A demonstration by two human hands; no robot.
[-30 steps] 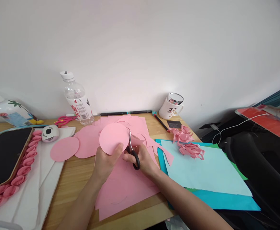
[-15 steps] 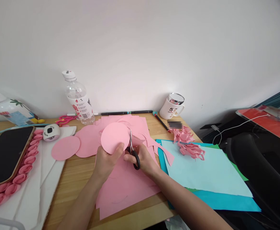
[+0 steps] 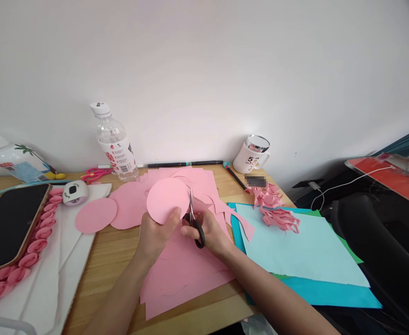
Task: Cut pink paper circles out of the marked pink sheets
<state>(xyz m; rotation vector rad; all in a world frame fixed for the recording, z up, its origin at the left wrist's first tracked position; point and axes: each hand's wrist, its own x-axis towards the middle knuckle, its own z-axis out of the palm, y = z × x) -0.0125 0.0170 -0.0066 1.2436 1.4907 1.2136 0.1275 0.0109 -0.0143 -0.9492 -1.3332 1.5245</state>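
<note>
Between thumb and fingers, my left hand (image 3: 155,235) grips a round pink paper circle (image 3: 167,200) by its lower edge. My right hand (image 3: 207,230) is closed around black-handled scissors (image 3: 199,232), their metal blades pointing up at the circle's right edge. A strip of pink paper hangs beside the blades, partly hidden by my right hand. Beneath both hands lie pink paper sheets (image 3: 187,288) with faint curved lines on them. To the left, cut pink circles (image 3: 96,215) rest overlapping on the table and a white board.
A clear bottle (image 3: 115,149) and a white mug (image 3: 251,156) stand by the wall. Pink paper scraps (image 3: 277,216) lie on light blue sheets (image 3: 305,251) at right. A phone (image 3: 12,223) and pink paper rolls (image 3: 38,245) sit at far left.
The pink circle in my left hand has shifted very slightly left. Both hands and the scissors stay almost in the same place.
</note>
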